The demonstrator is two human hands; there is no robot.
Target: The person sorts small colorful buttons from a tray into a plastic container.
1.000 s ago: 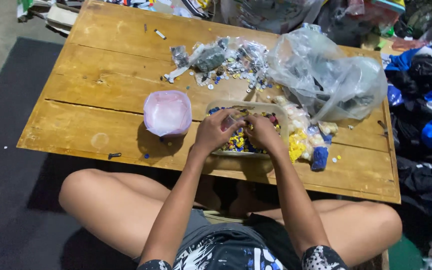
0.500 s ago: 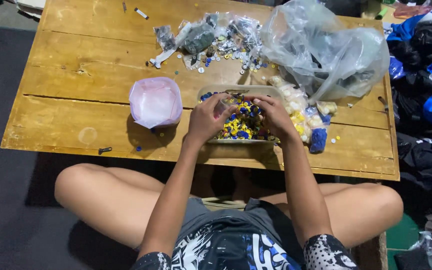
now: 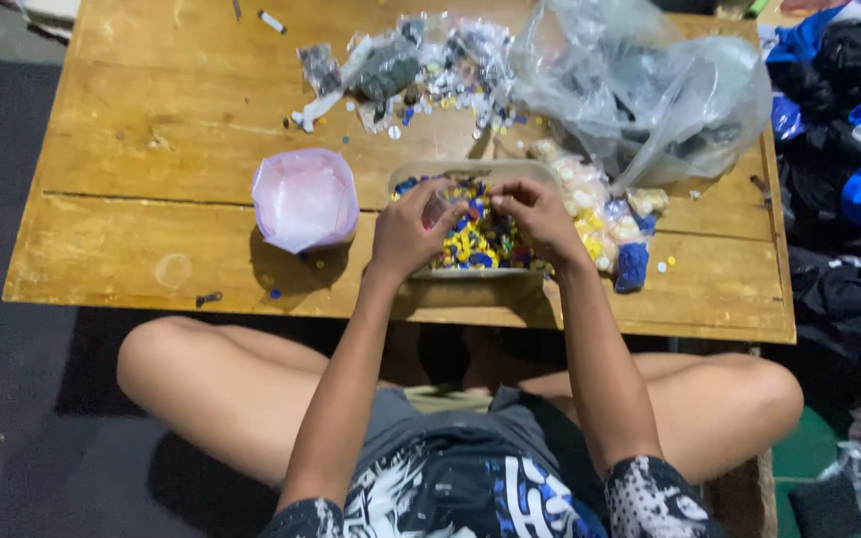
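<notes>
A shallow clear tray [image 3: 470, 171] full of small yellow, blue and dark pieces sits on a low wooden table [image 3: 151, 149] in front of me. My left hand [image 3: 409, 227] rests on the tray's left part, fingers curled and pinching something small I cannot make out. At the tray's right part my right hand [image 3: 540, 217] has its fingertips down among the pieces. The two hands nearly meet over the tray's middle.
A pink-white plastic cup [image 3: 304, 197] stands left of the tray. Small bags of pieces [image 3: 618, 234] lie to the right, a large crumpled clear bag [image 3: 650, 90] behind them. Scattered bits and wrappers [image 3: 411, 65] lie at the back. Clothes [image 3: 849, 149] pile up at right.
The view has shifted so the table sits higher in frame. Both hands have stayed over the tray, moving slightly among the pieces.
</notes>
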